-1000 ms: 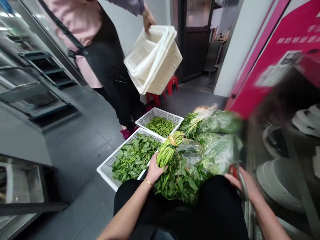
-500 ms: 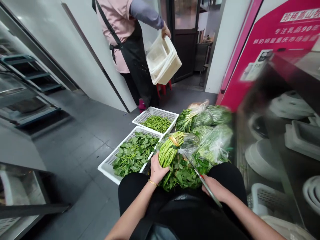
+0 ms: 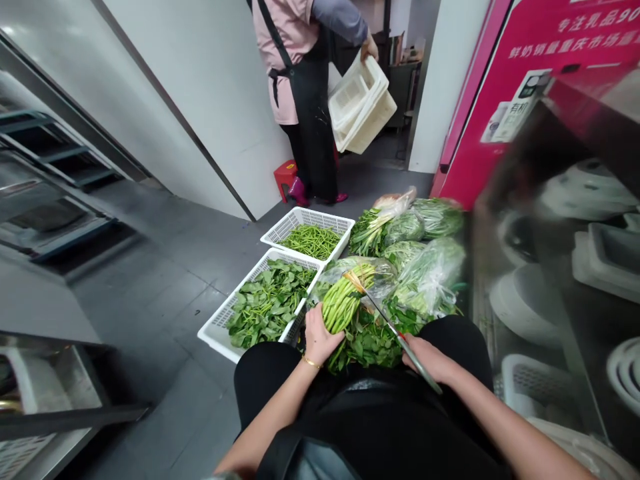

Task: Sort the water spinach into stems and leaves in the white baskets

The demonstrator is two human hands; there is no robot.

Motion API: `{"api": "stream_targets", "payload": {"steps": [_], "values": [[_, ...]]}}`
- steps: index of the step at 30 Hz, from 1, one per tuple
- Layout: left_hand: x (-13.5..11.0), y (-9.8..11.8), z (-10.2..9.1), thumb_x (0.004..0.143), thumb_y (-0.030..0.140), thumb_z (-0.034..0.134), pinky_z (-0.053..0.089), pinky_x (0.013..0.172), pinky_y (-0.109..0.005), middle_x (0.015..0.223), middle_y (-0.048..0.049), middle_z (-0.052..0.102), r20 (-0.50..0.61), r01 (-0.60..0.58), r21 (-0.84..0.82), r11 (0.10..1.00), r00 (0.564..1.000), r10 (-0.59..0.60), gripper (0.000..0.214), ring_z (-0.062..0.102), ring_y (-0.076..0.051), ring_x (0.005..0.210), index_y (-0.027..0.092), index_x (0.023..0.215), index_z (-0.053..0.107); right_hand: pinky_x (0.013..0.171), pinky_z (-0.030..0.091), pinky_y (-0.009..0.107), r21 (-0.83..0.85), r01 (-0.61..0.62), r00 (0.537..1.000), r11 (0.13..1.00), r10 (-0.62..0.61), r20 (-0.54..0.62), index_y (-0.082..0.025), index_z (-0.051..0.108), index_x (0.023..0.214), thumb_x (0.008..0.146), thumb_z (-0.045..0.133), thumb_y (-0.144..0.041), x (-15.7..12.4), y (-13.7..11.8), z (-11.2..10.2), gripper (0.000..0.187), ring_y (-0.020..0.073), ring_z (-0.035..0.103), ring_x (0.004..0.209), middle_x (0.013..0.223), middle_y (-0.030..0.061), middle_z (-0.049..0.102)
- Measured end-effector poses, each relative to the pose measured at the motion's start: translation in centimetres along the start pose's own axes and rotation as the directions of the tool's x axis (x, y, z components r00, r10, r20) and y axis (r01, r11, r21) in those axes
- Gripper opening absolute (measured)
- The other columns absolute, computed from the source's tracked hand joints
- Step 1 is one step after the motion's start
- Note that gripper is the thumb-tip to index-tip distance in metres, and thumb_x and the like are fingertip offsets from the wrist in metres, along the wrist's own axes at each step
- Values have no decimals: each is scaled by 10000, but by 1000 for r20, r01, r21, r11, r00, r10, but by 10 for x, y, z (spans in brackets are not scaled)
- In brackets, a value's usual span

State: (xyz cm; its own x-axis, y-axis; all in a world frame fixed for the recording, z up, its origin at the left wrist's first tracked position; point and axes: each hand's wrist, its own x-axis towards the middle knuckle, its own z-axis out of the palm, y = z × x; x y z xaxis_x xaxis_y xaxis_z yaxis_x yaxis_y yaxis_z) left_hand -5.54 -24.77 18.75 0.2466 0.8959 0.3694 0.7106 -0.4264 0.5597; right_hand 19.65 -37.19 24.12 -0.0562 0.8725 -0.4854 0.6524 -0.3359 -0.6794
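Observation:
My left hand [image 3: 320, 335] is wrapped round a tied bunch of leafy greens [image 3: 341, 305], its thick pale-green stems pointing away from me. A straw-coloured tie [image 3: 355, 282] circles the stems near their far end. In my right hand [image 3: 426, 357] is a long, thin knife [image 3: 383, 315], its handle running back under my palm. The knife's tip reaches the tie; whether it touches or passes under it, I cannot tell. Loose dark leaves [image 3: 373, 343] spread below the bunch, between my knees. Clear plastic [image 3: 384, 273] lies just behind the stems.
Left of the bunch is a white basket [image 3: 215, 331] of leafy greens; behind it stands another basket [image 3: 345, 248] of green stalks. Bagged vegetables [image 3: 433, 267] lie ahead. A co-worker [image 3: 313, 87] carries white tubs [image 3: 373, 120] near a red stool [image 3: 285, 175]. Shelves with bowls [image 3: 525, 313] flank my right.
The knife tip has come up from beside the bunch to the tie. The co-worker and the tubs appear farther right, and a red stool now shows behind them. My view has shifted slightly.

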Motion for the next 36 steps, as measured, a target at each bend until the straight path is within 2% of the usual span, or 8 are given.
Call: {"api": "stream_targets", "payload": {"steps": [6, 10, 16, 20, 26, 29, 31, 36], "values": [[-20, -10, 16, 579, 275, 675, 430, 867, -513, 1056, -142, 488, -16, -111, 48, 993, 994, 112, 843, 484, -339, 1006, 103, 1322, 318, 535, 377, 215, 70, 59, 997, 996, -62, 49, -187, 454, 634, 714, 507, -169, 2, -4, -2, 97, 129, 519, 578, 582, -21, 543], [-36, -23, 22, 607, 263, 656, 427, 867, -520, 1077, -158, 497, 36, -152, 47, 987, 988, 151, 859, 490, -339, 1010, 99, 1357, 271, 561, 382, 225, -38, -69, 994, 997, 72, 85, -181, 466, 688, 717, 501, -153, 1, -3, 7, 53, 147, 556, 624, 649, 4, 582], [-53, -28, 31, 631, 234, 641, 431, 890, -522, 1099, -170, 499, 81, -220, 37, 975, 973, 216, 871, 497, -338, 1019, 93, 1380, 220, 706, 414, 294, -142, -155, 988, 978, 155, -9, -153, 510, 895, 830, 493, -448, 10, -6, 22, 303, 238, 607, 856, 951, 127, 629], [-57, -34, 31, 630, 249, 651, 416, 923, -524, 1120, -170, 508, 145, -186, 12, 983, 973, 182, 864, 503, -341, 1055, 99, 1375, 239, 734, 427, 294, -128, -149, 989, 981, 151, 6, -143, 532, 934, 860, 456, -464, 18, -10, 32, 339, 250, 623, 913, 996, 136, 640], [-22, -43, 5, 555, 493, 750, 431, 905, -526, 1112, -195, 540, 324, -111, 28, 993, 941, 96, 923, 522, -370, 1068, 87, 1294, 377, 765, 436, 305, -271, -152, 988, 950, 142, -57, -130, 577, 970, 894, 420, -381, 25, -15, 40, 306, 276, 633, 979, 1011, 149, 668], [11, -31, -3, 474, 589, 771, 357, 987, -547, 1286, -242, 451, 259, -92, 42, 995, 963, 78, 1080, 426, -408, 1212, 95, 1331, 338, 775, 444, 334, -309, -151, 988, 939, 140, -59, -114, 584, 1004, 882, 444, -374, 28, -20, 45, 319, 299, 637, 973, 1013, 171, 670], [25, -19, 1, 461, 569, 784, 358, 997, -523, 1319, -247, 439, 308, -65, -19, 998, 949, 68, 1115, 425, -398, 1231, 89, 1348, 307, 784, 449, 345, -327, -139, 990, 935, 131, -46, -109, 586, 1018, 877, 454, -387, 30, -24, 48, 339, 305, 638, 974, 1013, 177, 670], [23, 2, 21, 581, 430, 745, 473, 843, -420, 1014, -110, 623, 414, 163, -97, 982, 904, -110, 683, 617, -276, 944, 166, 1141, 457, 791, 459, 320, -270, -136, 988, 953, 149, 28, -77, 574, 1047, 858, 490, -357, 34, -22, 49, 348, 287, 639, 980, 1039, 190, 660]]}}
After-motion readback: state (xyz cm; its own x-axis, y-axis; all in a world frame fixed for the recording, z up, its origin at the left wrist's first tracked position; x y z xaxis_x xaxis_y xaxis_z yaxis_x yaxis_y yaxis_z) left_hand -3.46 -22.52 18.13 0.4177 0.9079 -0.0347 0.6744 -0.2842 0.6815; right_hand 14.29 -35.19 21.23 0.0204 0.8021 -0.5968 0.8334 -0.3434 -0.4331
